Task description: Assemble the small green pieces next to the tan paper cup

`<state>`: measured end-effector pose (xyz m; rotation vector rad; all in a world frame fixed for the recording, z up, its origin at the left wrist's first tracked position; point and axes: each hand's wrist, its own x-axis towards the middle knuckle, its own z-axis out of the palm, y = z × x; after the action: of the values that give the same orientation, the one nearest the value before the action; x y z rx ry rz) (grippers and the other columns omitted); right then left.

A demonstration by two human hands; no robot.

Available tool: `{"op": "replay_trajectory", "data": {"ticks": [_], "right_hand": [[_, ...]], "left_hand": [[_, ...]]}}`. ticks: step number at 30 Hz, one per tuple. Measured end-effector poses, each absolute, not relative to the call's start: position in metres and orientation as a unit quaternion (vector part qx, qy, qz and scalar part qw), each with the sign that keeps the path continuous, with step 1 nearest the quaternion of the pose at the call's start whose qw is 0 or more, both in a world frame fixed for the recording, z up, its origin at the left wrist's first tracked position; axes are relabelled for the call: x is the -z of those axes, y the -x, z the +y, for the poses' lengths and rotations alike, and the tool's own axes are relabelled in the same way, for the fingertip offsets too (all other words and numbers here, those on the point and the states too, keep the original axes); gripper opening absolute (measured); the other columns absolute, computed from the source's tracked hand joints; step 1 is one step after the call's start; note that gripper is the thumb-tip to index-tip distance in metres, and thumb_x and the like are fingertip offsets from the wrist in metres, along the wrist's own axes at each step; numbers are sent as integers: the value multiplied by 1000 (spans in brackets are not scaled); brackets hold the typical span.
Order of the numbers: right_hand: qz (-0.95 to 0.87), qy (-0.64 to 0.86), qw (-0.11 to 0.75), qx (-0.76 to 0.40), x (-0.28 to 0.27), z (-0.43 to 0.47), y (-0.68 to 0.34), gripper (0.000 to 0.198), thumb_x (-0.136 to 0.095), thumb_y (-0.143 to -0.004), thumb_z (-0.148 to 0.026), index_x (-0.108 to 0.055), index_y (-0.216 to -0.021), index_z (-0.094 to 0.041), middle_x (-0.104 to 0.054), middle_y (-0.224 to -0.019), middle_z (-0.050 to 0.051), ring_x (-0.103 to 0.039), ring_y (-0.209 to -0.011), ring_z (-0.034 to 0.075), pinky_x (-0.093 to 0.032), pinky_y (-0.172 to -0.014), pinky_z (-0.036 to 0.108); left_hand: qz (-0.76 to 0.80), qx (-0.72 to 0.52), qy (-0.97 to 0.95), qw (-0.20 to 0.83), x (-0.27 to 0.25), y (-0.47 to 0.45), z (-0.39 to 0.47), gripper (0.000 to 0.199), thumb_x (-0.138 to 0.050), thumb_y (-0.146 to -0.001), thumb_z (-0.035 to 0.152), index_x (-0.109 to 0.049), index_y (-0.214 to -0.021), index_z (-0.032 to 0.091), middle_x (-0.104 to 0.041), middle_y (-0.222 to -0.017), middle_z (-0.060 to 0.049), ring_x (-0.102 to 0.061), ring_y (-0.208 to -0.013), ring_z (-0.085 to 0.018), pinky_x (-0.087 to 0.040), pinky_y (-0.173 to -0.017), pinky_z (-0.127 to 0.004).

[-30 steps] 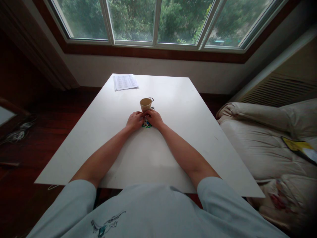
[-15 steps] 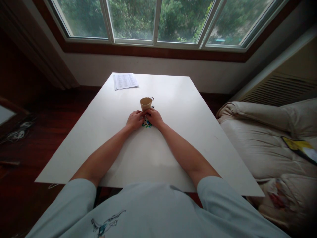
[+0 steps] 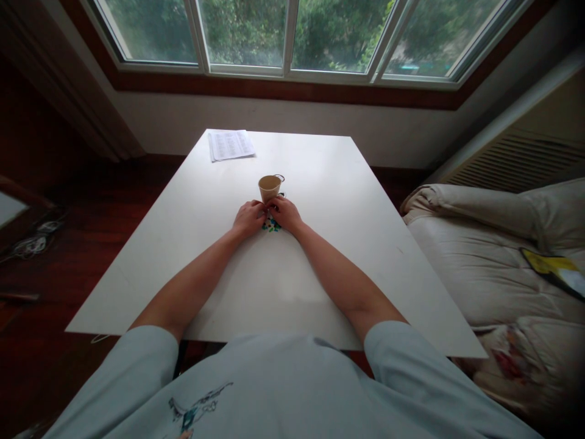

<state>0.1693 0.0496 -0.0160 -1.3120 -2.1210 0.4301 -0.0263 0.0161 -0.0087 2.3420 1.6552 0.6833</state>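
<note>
My left hand (image 3: 250, 218) and my right hand (image 3: 285, 212) meet at the middle of the white table (image 3: 292, 274), fingertips curled together in a pinch. Whatever they pinch is too small or hidden to make out. Just behind the fingertips stands a tan paper cup (image 3: 269, 188), upright, its lower part partly covered by my fingers. Small blue, green and white bead-like pieces (image 3: 272, 226) lie scattered on the table between and just below my hands. A thin dark loop (image 3: 280, 177) shows at the cup's right side, mostly hidden behind it.
Printed paper sheets (image 3: 231, 146) lie at the table's far left corner. A cream sofa (image 3: 461, 244) stands along the right side, with a yellow and black item (image 3: 555, 268) on it. Beyond the table are a wall and a window (image 3: 287, 36). Cables (image 3: 31, 244) lie on the floor at left.
The camera view has tilted slightly, so the far table edge sits a little higher. Both hands stay together by the cup, with only slight finger movement.
</note>
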Motion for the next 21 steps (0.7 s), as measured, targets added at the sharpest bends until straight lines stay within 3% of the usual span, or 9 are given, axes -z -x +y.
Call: {"op": "replay_trajectory", "data": {"ticks": [10,21], "right_hand": [[-798,489,312,-162,16,50,-169,26,-65,-99,-18,-86,-113,-23,-80,-127,8,-72,-112,27,-58,-101,38],[-798,488,313,-166,14,48,-169,25,-64,-99,-19,-85,-112,-22,-79,-126,9,-71,-105,25,-58,-98,38]], "left_hand": [[559,-228,-791,103,5,26,14,38,-62,-99,24,-86,-128,24,-80,-140,-12,-70,-132,-34,-55,-122,-48],[558,-236,-789,100,7,26,15,37,-62,-100,25,-86,-127,22,-80,-139,-14,-70,-133,-35,-55,-121,-50]]}}
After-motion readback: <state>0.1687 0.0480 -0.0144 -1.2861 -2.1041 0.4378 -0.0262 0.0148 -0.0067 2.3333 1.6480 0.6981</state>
